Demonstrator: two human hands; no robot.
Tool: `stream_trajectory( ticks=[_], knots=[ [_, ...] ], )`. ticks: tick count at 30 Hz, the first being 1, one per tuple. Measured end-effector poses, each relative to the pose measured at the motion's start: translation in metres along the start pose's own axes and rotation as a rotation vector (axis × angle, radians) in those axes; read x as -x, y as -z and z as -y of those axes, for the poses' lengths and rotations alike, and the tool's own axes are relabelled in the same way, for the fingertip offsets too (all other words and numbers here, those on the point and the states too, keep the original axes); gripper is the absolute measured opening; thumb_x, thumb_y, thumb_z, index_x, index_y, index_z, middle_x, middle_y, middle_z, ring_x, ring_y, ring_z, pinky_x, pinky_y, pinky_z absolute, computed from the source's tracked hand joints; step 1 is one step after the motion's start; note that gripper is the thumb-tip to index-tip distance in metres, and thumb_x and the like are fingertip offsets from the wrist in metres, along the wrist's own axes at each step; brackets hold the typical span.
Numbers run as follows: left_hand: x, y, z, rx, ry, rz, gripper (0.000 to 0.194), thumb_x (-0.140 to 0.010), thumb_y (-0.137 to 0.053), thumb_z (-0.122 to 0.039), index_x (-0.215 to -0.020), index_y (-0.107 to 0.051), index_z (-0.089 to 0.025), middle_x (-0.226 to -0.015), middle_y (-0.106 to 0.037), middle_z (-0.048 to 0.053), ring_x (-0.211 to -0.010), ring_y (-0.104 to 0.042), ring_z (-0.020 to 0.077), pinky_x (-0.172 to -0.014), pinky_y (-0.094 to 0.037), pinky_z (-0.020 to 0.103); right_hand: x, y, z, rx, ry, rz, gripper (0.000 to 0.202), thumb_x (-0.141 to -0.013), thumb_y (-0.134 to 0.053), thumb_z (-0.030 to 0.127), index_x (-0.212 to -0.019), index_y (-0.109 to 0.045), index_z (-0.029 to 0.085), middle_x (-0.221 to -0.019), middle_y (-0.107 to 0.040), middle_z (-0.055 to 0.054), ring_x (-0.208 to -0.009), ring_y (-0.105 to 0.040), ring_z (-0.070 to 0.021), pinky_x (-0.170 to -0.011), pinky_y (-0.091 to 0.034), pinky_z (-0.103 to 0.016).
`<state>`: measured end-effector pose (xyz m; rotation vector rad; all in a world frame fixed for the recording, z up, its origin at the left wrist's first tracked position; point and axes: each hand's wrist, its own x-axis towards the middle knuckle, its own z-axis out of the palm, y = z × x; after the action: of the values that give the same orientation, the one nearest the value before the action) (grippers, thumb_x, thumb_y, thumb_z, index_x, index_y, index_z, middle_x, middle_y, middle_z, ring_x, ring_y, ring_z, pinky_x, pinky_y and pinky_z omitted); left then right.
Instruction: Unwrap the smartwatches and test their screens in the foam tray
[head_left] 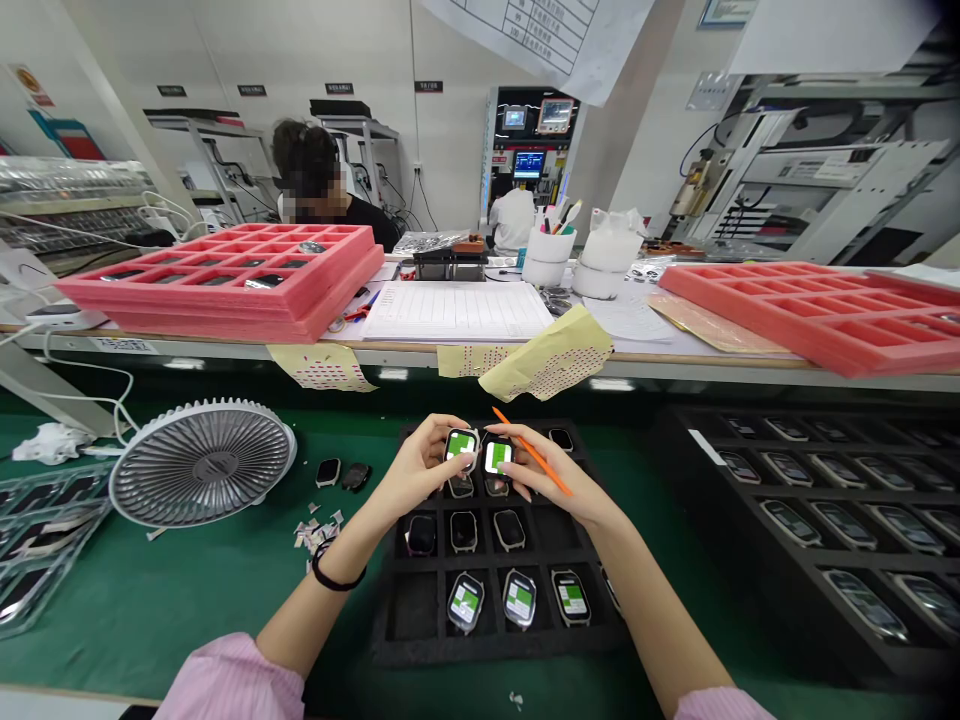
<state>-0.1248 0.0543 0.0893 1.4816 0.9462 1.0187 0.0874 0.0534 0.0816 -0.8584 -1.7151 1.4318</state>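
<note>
My left hand (pixel 427 462) is closed around a smartwatch (pixel 460 446) in a silver case, its screen lit green and white, with the thumb on the glass. Right beside it, a dark-cased smartwatch (pixel 496 456) with a similar lit screen is gripped in my right hand (pixel 551 465). An orange stick (pixel 534 452), like a pen or pick, is also tucked in the right hand. Both hands are over a black foam tray (pixel 409 605) with square compartments. Its front row holds lit watches (pixel 519 598); the row behind has dark-screened watches (pixel 463 531).
A grey fan (pixel 214 465) stands left, near two loose watches (pixel 328 472) and paper scraps (pixel 315 532). Another black tray (pixel 739 560) full of watches is at right. Pink foam trays (pixel 225 300) and a white cup of pens (pixel 547 255) stand on the shelf. A person (pixel 315 180) sits beyond.
</note>
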Motion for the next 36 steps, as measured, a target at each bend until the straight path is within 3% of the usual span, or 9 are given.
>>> stream_trajectory(
  ticks=[6, 14, 20, 25, 32, 36],
  knots=[
    [-0.0006, 0.0012, 0.0003, -0.004, -0.002, 0.032, 0.044, -0.076, -0.071, -0.033, -0.111, -0.048, -0.02, -0.109, -0.058, 0.008, -0.079, -0.06, 0.0147, -0.048, -0.043, 0.016, -0.0018, 0.0012, -0.0026, -0.021, 0.004, -0.041, 0.047, -0.079, -0.07, 0.03, -0.123, -0.053, 0.026, -0.092, -0.056, -0.003, -0.068, -0.055, -0.012, -0.051, -0.044, -0.022],
    [-0.0016, -0.0006, 0.0004, -0.008, 0.013, -0.047, 0.032, -0.083, -0.06, -0.045, -0.1, -0.055, -0.018, -0.092, -0.062, 0.004, -0.059, -0.057, 0.0099, -0.043, -0.04, 0.018, -0.0043, -0.0032, -0.0005, -0.027, -0.083, -0.193, 0.028, -0.081, -0.065, 0.041, -0.103, -0.063, 0.024, -0.071, -0.051, 0.002, -0.049, -0.045, -0.0084, -0.044, -0.04, -0.023],
    [-0.0005, -0.0017, -0.0031, -0.033, 0.048, -0.037, 0.033, -0.086, -0.054, -0.048, -0.097, -0.059, -0.017, -0.081, -0.061, 0.002, -0.056, -0.057, 0.0104, -0.043, -0.041, 0.018, -0.0069, -0.0067, 0.0011, -0.046, -0.116, -0.278, 0.025, -0.076, -0.069, 0.043, -0.087, -0.065, 0.021, -0.08, -0.056, -0.002, -0.054, -0.046, -0.0098, -0.042, -0.038, -0.022],
    [-0.0014, -0.0011, -0.0007, 0.027, 0.006, 0.01, 0.034, -0.086, -0.056, -0.044, -0.108, -0.055, -0.018, -0.09, -0.06, 0.004, -0.068, -0.06, 0.0137, -0.047, -0.048, 0.02, -0.0054, -0.0045, -0.0015, -0.047, -0.065, -0.235, 0.028, -0.079, -0.068, 0.037, -0.102, -0.062, 0.023, -0.077, -0.054, 0.001, -0.052, -0.045, -0.0083, -0.045, -0.038, -0.022],
    [-0.0005, -0.0012, -0.0008, 0.068, -0.005, 0.056, 0.04, -0.083, -0.063, -0.033, -0.117, -0.047, -0.02, -0.109, -0.057, 0.009, -0.084, -0.063, 0.0175, -0.054, -0.05, 0.021, -0.003, -0.0004, -0.0028, 0.016, -0.019, -0.138, 0.039, -0.079, -0.069, 0.032, -0.115, -0.056, 0.026, -0.099, -0.059, -0.004, -0.074, -0.057, -0.0153, -0.058, -0.047, -0.026],
    [-0.0005, -0.0004, 0.0009, 0.053, -0.011, 0.06, 0.042, -0.081, -0.066, -0.03, -0.116, -0.045, -0.02, -0.111, -0.056, 0.009, -0.085, -0.064, 0.0181, -0.054, -0.05, 0.02, -0.003, 0.0005, -0.0039, -0.01, -0.001, -0.11, 0.043, -0.082, -0.066, 0.03, -0.122, -0.051, 0.027, -0.098, -0.057, -0.004, -0.076, -0.056, -0.0149, -0.054, -0.044, -0.024]
  ],
)
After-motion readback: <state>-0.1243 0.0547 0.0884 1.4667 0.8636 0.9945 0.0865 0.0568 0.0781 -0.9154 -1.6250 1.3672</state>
